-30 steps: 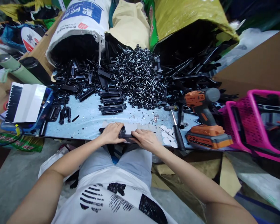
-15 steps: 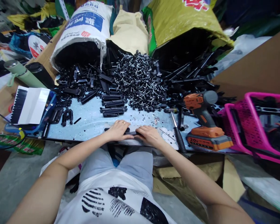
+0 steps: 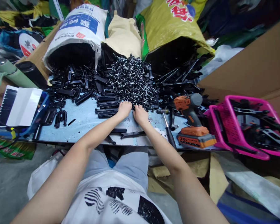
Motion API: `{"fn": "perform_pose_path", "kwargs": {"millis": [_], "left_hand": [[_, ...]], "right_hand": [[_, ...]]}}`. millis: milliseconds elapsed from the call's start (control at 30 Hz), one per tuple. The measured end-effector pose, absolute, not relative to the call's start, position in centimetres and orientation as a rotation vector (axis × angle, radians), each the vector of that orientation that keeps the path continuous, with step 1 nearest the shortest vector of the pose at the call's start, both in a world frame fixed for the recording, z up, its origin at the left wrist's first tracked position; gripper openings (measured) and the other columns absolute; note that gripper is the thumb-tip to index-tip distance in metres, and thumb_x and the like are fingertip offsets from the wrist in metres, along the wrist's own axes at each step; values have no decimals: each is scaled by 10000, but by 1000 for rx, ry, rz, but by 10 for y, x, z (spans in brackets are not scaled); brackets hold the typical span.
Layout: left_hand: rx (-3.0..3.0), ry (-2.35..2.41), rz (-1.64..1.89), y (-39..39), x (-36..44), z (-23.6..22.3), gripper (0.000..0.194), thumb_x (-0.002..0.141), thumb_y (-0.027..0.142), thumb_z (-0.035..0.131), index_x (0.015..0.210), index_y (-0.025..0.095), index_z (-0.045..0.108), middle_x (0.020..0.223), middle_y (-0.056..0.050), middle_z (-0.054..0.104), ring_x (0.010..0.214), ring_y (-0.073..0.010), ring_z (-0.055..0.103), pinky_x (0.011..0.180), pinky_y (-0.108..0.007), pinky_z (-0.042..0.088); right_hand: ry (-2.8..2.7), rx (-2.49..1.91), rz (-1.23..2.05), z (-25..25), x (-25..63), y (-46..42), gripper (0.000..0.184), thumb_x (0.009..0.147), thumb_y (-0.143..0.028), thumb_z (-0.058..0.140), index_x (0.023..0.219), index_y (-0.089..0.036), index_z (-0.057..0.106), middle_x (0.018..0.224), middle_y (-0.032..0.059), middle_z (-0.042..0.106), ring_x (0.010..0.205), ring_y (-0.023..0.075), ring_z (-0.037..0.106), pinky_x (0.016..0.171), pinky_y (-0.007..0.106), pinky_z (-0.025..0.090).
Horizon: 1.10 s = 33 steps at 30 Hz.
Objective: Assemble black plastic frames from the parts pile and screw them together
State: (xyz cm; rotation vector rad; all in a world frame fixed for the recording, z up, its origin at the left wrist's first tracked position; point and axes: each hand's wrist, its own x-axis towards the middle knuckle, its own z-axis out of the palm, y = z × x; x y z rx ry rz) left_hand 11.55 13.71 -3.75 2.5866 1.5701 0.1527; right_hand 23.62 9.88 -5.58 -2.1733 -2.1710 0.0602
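Note:
My left hand (image 3: 125, 109) and my right hand (image 3: 140, 114) are both at the near edge of a heap of screws with black heads (image 3: 133, 77). The fingers of each are curled together at the pile, and whatever they pinch is too small or hidden to make out. Just left of my left hand, long black plastic pieces (image 3: 107, 105) lie stacked in a row. Between my forearms, other long black plastic pieces (image 3: 133, 134) rest loose near the table's front edge, with a short angled one (image 3: 110, 139) beside them.
An orange cordless drill (image 3: 191, 118) stands on the right beside a hammer (image 3: 169, 132) and a pink basket (image 3: 235, 124) of black parts. White (image 3: 84, 23), beige (image 3: 124, 31) and yellow (image 3: 175, 28) sacks open at the back. Left are a blue tray (image 3: 43, 109) and bottles (image 3: 16, 73).
Both hands have let go of the black plastic pieces at the front edge, which now lie there uncovered. They have moved forward to the screw heap, and the view has shifted somewhat right.

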Motion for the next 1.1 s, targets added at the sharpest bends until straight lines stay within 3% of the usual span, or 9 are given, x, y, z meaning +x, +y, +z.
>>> {"fn": "perform_pose_path", "kwargs": {"millis": [100,233,367,533,700,1100], "left_hand": [[2636,1553,262,114,76,-22,293,885,39,357,1017,94,612,1041,-142,606,975,-211,551,838,-311,427],[2574,1627,579,63,-2,-12,223,902,137,421,1048,113,587,982,-115,609,922,-216,561,845,-337,448],[2501,1661,563,14,-51,-17,203,902,150,426,1025,126,586,908,-97,610,865,-218,566,796,-335,468],[2569,1628,376,-7,-50,-22,243,854,49,400,985,121,592,889,-108,591,865,-227,545,795,-356,474],[2687,1559,279,-5,-37,-17,304,797,-42,348,911,97,593,860,-112,563,847,-225,514,813,-357,470],[2560,1545,668,3,-49,-42,178,906,134,422,983,122,583,881,-100,608,838,-210,560,761,-338,496]], "right_hand": [[-2209,-2215,68,-62,230,108,280,910,-199,348,1119,-129,520,1078,137,550,882,210,565,706,276,398],[-2187,-2219,10,-71,239,106,287,913,-256,373,1127,-129,518,1084,147,528,918,220,547,708,280,398],[-2173,-2240,29,-75,240,107,288,925,-220,330,1108,-131,534,1023,141,550,900,220,544,688,281,394],[-2089,-2134,46,-75,238,101,285,885,-199,374,1084,-142,570,1010,134,559,836,220,556,688,306,410],[-1970,-1724,247,-68,249,81,246,847,-222,443,996,-167,631,1036,106,557,807,186,573,735,319,460],[-1920,-1461,769,-31,244,22,208,769,-383,625,815,-182,646,759,39,682,665,155,625,668,295,508]]}}
